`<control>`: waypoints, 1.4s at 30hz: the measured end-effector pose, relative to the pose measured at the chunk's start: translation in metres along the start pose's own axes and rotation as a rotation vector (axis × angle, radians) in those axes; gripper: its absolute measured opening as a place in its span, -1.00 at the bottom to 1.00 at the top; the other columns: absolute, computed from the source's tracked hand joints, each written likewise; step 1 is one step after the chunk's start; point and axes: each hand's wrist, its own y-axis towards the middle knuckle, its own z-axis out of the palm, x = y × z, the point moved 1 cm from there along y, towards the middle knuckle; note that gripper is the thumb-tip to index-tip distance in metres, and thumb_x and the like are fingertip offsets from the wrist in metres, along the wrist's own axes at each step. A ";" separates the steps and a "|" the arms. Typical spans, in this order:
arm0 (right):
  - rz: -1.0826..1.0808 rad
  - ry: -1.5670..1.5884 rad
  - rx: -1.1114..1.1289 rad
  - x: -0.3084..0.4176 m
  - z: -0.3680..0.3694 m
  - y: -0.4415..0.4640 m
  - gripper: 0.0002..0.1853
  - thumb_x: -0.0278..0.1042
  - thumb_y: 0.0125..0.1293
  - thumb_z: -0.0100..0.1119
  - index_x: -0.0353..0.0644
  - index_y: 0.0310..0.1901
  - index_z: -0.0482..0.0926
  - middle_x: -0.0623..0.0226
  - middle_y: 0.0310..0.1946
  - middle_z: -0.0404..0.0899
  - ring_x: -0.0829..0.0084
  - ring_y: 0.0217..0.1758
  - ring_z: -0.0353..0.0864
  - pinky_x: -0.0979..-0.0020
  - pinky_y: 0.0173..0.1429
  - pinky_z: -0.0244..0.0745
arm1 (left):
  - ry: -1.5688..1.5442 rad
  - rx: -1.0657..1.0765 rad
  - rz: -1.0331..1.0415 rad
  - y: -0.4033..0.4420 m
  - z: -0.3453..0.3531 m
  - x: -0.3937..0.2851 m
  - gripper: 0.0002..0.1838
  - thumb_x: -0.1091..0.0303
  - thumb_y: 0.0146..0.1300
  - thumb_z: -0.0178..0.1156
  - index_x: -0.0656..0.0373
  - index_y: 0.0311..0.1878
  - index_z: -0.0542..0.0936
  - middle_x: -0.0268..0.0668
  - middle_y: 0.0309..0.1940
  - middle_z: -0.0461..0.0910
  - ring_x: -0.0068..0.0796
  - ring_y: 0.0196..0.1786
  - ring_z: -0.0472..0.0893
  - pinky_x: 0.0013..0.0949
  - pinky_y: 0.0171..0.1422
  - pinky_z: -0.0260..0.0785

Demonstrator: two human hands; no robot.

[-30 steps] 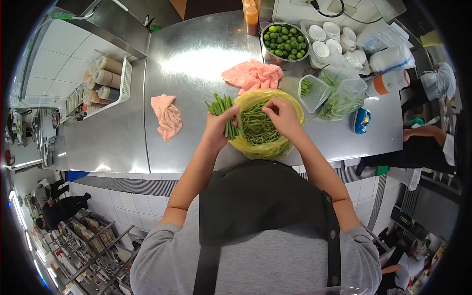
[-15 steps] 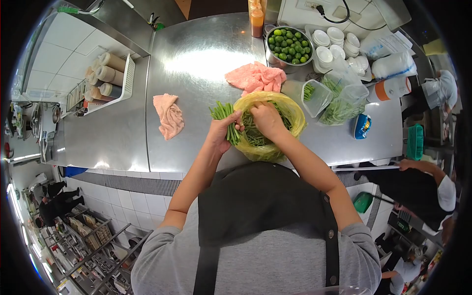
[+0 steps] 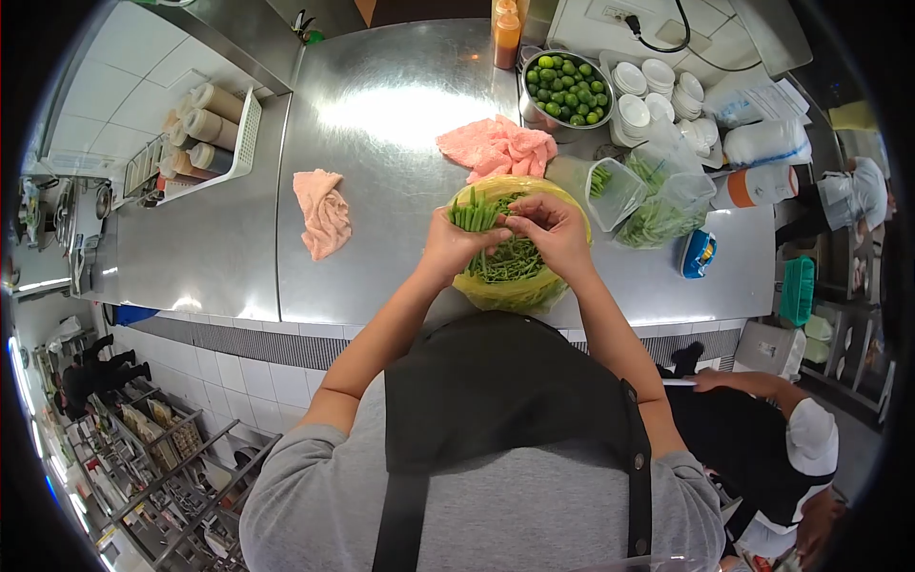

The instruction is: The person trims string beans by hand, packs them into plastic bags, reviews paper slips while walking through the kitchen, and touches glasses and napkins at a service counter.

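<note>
A bunch of green beans stands upright in the closed grip of my left hand, over the left side of an open yellow plastic bag. More loose green beans lie inside the bag. My right hand is over the bag's right side, thumb and fingers pinched together close to the left fingertips. Whatever is in that pinch is too small to make out. Just behind the bag lies a crumpled pink cloth.
Right of the bag are a clear plastic container and a clear bag of greens. Behind stand a bowl of limes and stacked white cups. A folded cloth lies left. A co-worker is at right.
My right hand has come up out of the yellow bag to meet the left. The left hand has moved right over the bag, turning the bean bunch upright. The co-worker at right has come closer.
</note>
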 end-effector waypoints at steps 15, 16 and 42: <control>0.138 -0.074 0.096 0.002 0.004 0.004 -0.84 -0.41 0.33 0.35 -0.33 -0.16 0.75 0.34 -0.35 0.73 0.61 -0.39 0.64 0.55 -0.21 0.58 | 0.085 -0.033 -0.022 0.001 -0.012 0.000 -0.79 0.61 0.07 0.49 0.36 -0.23 0.68 -0.25 -0.37 0.71 -0.57 -0.46 0.62 -0.46 -0.41 0.48; 0.139 -0.075 0.097 0.003 0.006 0.004 -0.84 -0.41 0.33 0.35 -0.33 -0.16 0.75 0.34 -0.35 0.73 0.61 -0.39 0.64 0.55 -0.21 0.58 | 0.091 -0.022 0.002 0.001 -0.011 -0.002 -0.81 0.61 0.07 0.49 0.38 -0.26 0.67 -0.25 -0.43 0.69 -0.55 -0.47 0.61 -0.46 -0.41 0.46; -0.195 -1.083 -0.048 0.010 -0.003 0.011 -0.77 -0.25 0.26 0.27 -0.26 -0.40 0.59 0.08 -0.32 0.61 0.08 -0.33 0.59 0.16 -0.20 0.52 | 0.208 -0.037 -0.129 -0.007 -0.010 -0.008 -0.81 0.59 0.09 0.44 0.31 -0.25 0.64 -0.32 -0.51 0.64 -0.58 -0.56 0.57 -0.47 -0.48 0.47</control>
